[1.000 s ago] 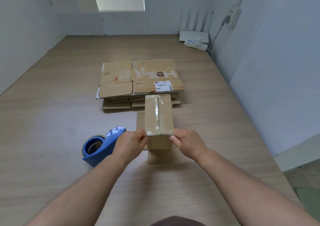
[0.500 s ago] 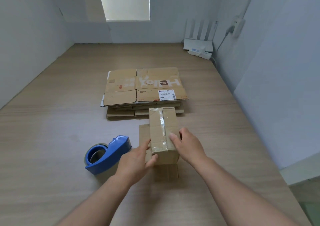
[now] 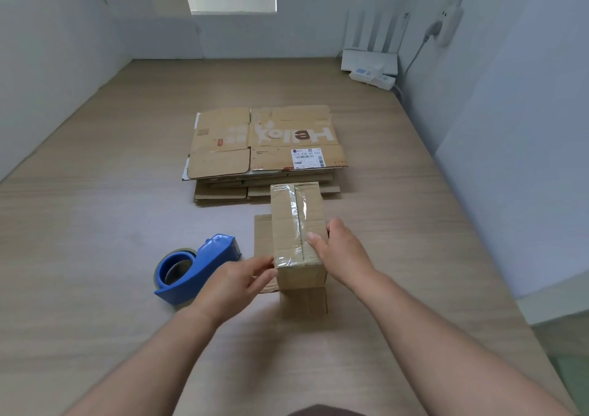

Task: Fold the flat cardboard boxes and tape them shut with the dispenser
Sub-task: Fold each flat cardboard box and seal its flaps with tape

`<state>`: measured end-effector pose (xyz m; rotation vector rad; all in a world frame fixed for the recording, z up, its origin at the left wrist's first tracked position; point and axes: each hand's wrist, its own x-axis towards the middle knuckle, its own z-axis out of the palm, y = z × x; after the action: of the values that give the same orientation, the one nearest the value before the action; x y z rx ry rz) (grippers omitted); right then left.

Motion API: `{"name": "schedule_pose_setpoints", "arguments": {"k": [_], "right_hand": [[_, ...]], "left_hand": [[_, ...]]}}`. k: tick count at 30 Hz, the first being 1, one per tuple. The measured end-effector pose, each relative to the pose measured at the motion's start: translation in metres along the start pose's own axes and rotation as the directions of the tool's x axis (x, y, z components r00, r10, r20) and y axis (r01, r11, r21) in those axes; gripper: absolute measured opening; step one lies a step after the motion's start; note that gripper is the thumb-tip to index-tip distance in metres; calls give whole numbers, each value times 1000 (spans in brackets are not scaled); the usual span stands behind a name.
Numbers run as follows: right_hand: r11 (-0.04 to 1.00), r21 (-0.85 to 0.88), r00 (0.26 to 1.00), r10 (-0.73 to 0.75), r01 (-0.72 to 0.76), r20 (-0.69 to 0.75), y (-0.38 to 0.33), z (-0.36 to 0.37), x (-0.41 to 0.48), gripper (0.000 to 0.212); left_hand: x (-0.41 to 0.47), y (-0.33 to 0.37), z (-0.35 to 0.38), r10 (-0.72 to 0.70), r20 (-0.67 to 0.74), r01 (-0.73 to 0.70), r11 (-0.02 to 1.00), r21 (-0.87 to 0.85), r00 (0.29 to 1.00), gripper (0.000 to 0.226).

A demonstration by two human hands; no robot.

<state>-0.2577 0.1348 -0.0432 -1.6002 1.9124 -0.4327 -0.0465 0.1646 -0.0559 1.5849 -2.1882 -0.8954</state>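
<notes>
Right hand (image 3: 341, 251) has slid up onto the taped box (image 3: 288, 224).
It grips the 3 o'clock side; left hand (image 3: 234, 285), fingers straight, touches the 9 o'clock edge.

"Hello" – on flat cardboard box (image 3: 223, 160).

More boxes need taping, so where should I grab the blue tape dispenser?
Probably the rounded shell over the roll of the blue tape dispenser, left hand from above: that hand is nearest, and the narrow cutter end points toward the taped box.
</notes>
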Motion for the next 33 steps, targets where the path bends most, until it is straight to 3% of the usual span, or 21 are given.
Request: {"name": "schedule_pose_setpoints", "arguments": {"k": [5, 9, 11, 14, 16, 18, 20, 21, 23, 26, 29, 33], "right_hand": [[1000, 15, 1000, 2, -2, -1, 1, 1, -1, 41], [1000, 15, 1000, 3, -3, -2, 0, 3, -2, 42], [1000, 26, 1000, 0, 0, 5, 0, 2, -2, 42], [997, 78, 999, 12, -15, 41, 2, -1, -3, 44], [978, 192, 994, 67, -84, 92, 8, -7, -2, 60], [933, 325, 980, 108, -157, 165, 12, -15, -1, 80], [876, 435, 964, 109, -209, 242, 14, -19, -1, 77], [852, 479, 957, 85, -214, 276, 13, -20, -3, 67], [828, 515, 946, 53, -220, 318, 12, -22, -7, 65], [841, 490, 948, 81, -230, 307, 9, -28, -11, 87], [837, 518, 966, 46, -176, 254, 0, -45, -10, 80], [842, 539, 989, -106, 36, 99, -11, -70, -7, 59]], "left_hand": [[3, -2, 18, 242, -169, -173, 923, 343, 956, 36], [2, 0, 33, 294, -287, -143, 881, 451, 912, 31], [2, 5, 34, 191, -256, -67, 903, 425, 948, 25], [-1, 13, 32, -63, -43, 74, 929, 362, 997, 41], [-1, 15, 24, -131, 44, 114, 956, 270, 990, 40], [1, 13, 13, -204, 26, 205, 978, -40, 979, 43], [10, 16, 3, -305, -11, 271, 862, -429, 952, 47], [16, 21, -1, -350, -7, 291, 791, -539, 937, 48], [29, 35, -6, -386, 46, 335, 729, -598, 922, 53], [37, 59, -13, -385, 97, 363, 713, -600, 918, 54], [40, 76, -28, -370, 75, 332, 703, -629, 926, 58], [44, 97, -55, -267, -28, 164, 667, -727, 963, 56]]}}
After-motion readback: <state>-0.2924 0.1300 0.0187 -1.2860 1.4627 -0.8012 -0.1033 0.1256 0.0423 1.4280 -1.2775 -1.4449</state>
